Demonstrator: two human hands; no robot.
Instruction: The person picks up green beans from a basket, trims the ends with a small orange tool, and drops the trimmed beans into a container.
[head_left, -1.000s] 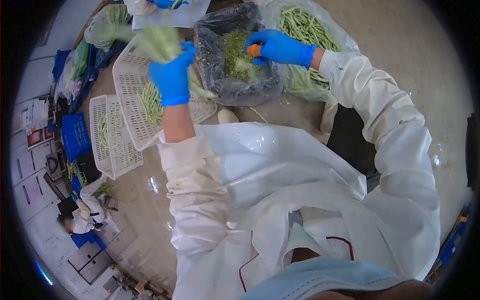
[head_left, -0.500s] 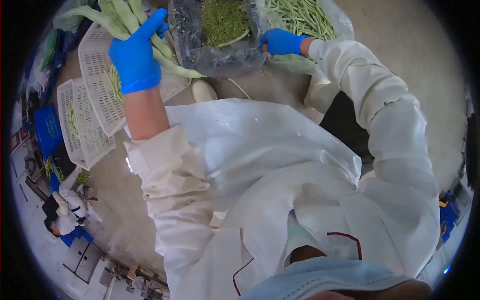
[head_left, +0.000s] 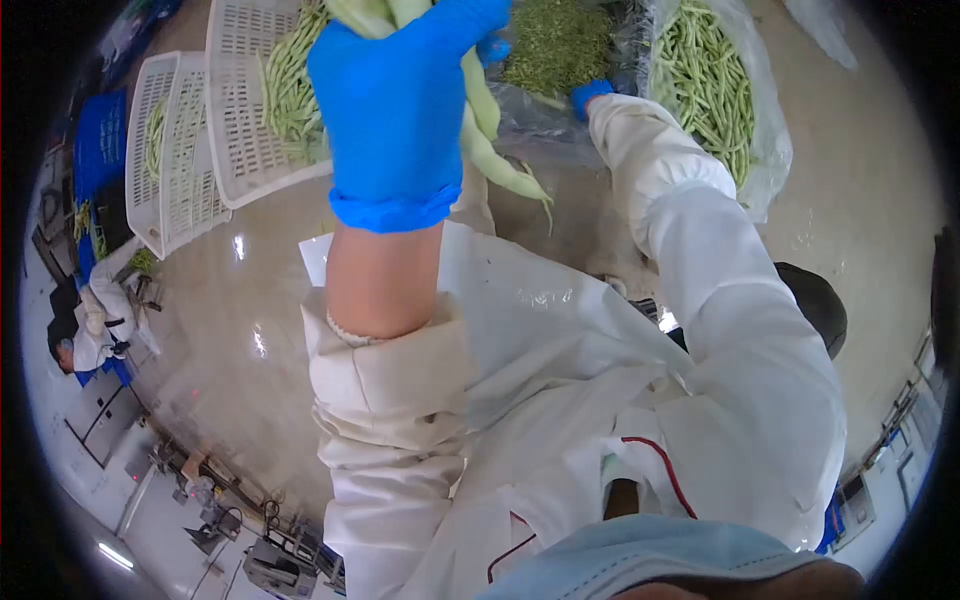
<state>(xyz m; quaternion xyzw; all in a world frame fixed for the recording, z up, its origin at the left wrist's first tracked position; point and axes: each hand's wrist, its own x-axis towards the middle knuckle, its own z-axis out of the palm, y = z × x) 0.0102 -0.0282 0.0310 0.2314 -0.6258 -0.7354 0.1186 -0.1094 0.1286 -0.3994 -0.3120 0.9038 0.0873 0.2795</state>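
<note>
Raised at the top centre, my left hand (head_left: pixel 390 120) wears a blue glove and is closed around a bunch of long, flat green beans (head_left: pixel 505 172). Some pods stick up past the thumb, and others hang below on the right. My right hand (head_left: pixel 591 97), also gloved in blue, is at the near edge of a crate lined with clear plastic (head_left: pixel 545 135). Chopped green trimmings (head_left: pixel 560 45) lie inside that crate. My sleeve and the angle hide most of the right hand, so its fingers do not show.
A clear bag of slender green beans (head_left: pixel 705 90) stands right of the crate. On the left, a white perforated basket (head_left: pixel 228 110) holds more green beans (head_left: pixel 295 85), beside further white baskets (head_left: pixel 180 190). Far left, a co-worker (head_left: pixel 100 320) in white works near machinery (head_left: pixel 280 565).
My view has shifted, and the crate, bag and baskets sit further right. My left hand with the flat beans is larger and closer. My right hand has moved from the bag's edge to the crate's edge.
</note>
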